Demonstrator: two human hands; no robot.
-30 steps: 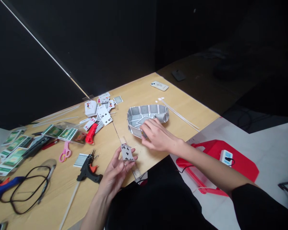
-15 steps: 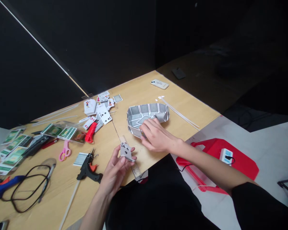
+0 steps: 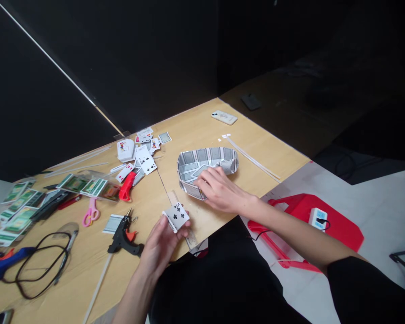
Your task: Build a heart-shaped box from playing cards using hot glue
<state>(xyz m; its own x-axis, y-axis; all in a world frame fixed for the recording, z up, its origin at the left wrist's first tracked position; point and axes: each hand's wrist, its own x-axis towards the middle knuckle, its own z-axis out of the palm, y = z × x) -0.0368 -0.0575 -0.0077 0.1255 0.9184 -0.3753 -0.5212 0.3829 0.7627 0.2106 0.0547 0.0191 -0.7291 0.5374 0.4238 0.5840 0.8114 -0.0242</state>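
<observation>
Between the fingers and thumb of my left hand (image 3: 162,245) is a folded playing card (image 3: 177,217), its five-of-clubs face turned up. My right hand (image 3: 218,189) is closed on the near wall of a basket made of playing cards (image 3: 192,158), with grey patterned card backs showing. That basket rests on the table, and my fingers hide part of its near rim. Left of my left hand lies a black glue gun (image 3: 124,238) with a glue stick in its rear. A single card (image 3: 112,223) lies partly under its nozzle.
Loose playing cards (image 3: 145,159) and a card stack (image 3: 124,150) lie toward the back. Pink scissors (image 3: 92,211), a red-handled tool (image 3: 126,186), a black cable (image 3: 20,279) and a blue glue gun (image 3: 10,265) are at left. A phone (image 3: 224,117) and glue sticks (image 3: 254,159) lie beyond the basket.
The card in my left hand has turned, so its face now shows wider and at another angle. The basket's near left side has tipped slightly toward me, with my right hand still on it.
</observation>
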